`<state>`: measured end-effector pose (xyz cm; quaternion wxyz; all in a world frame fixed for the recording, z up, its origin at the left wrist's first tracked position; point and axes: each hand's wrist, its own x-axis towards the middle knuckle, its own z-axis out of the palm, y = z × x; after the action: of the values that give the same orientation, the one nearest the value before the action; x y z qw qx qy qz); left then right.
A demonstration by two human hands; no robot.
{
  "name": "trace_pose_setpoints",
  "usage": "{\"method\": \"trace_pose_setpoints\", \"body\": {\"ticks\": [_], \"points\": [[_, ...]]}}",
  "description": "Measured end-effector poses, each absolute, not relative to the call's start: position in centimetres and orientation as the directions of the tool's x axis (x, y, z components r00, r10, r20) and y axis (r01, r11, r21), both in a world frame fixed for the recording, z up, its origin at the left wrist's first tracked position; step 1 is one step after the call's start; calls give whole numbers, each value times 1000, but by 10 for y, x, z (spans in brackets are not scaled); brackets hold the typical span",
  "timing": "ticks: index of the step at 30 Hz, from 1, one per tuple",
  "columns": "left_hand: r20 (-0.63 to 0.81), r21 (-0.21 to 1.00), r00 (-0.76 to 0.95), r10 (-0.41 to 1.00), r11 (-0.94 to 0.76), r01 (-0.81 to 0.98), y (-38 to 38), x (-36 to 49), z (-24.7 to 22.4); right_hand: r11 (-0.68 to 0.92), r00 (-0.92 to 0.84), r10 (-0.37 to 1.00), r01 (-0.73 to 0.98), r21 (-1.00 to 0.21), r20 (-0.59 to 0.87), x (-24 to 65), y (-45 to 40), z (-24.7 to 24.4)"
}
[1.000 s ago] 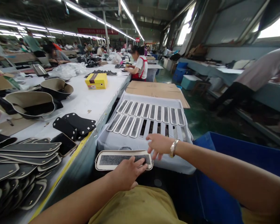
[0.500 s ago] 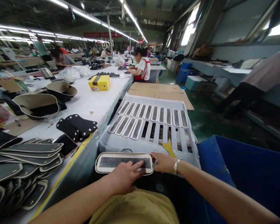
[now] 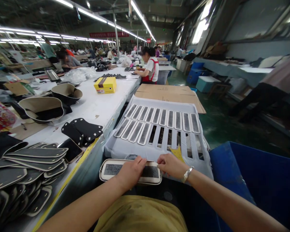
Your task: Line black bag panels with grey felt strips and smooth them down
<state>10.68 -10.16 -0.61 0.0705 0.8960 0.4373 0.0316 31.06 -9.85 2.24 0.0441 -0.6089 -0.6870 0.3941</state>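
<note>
A long rounded piece [image 3: 108, 169] with a cream rim and a dark grey centre lies crosswise in front of me. My left hand [image 3: 131, 172] rests over its middle, fingers together on the far edge; what its fingertips hold, if anything, is hidden. At the piece's right end my right hand [image 3: 170, 166], with a silver bracelet at the wrist, has thumb and forefinger pinched at the rim. Beyond, similar dark strips with pale borders [image 3: 170, 119] lie in two rows on a cloth-covered rack [image 3: 111, 151]. A yellow piece [image 3: 177, 153] sits near the rack's front edge.
On the left, a white table [image 3: 87, 108] bears stacked dark panels [image 3: 36, 158], black cut pieces [image 3: 84, 129], two open bag bodies [image 3: 42, 109] and a yellow box [image 3: 105, 85]. A blue bin [image 3: 263, 180] stands at right, cardboard [image 3: 169, 91] behind the rack. A person in red straps sits beyond.
My left hand has moved to the piece's far edge, its spread fingers now drawn together. My right hand has come slightly inward over the right end. The whole view has shifted a little.
</note>
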Motion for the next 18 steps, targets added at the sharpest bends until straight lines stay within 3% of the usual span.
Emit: {"method": "trace_pose_setpoints", "body": {"ticks": [5, 13, 16, 18], "points": [[-112, 38, 657, 745, -658, 752, -77, 125, 6, 38, -216, 938, 843, -537, -272, 301, -105, 30], [-174, 77, 762, 623, -763, 642, -51, 130, 10, -15, -246, 898, 811, -585, -365, 303, -102, 35], [-165, 69, 763, 625, -765, 641, -52, 133, 11, 93, -289, 903, 854, -512, -319, 303, -100, 38], [-157, 64, 761, 629, -763, 643, -55, 135, 12, 207, -333, 900, 895, -395, -282, 301, -101, 40]]}}
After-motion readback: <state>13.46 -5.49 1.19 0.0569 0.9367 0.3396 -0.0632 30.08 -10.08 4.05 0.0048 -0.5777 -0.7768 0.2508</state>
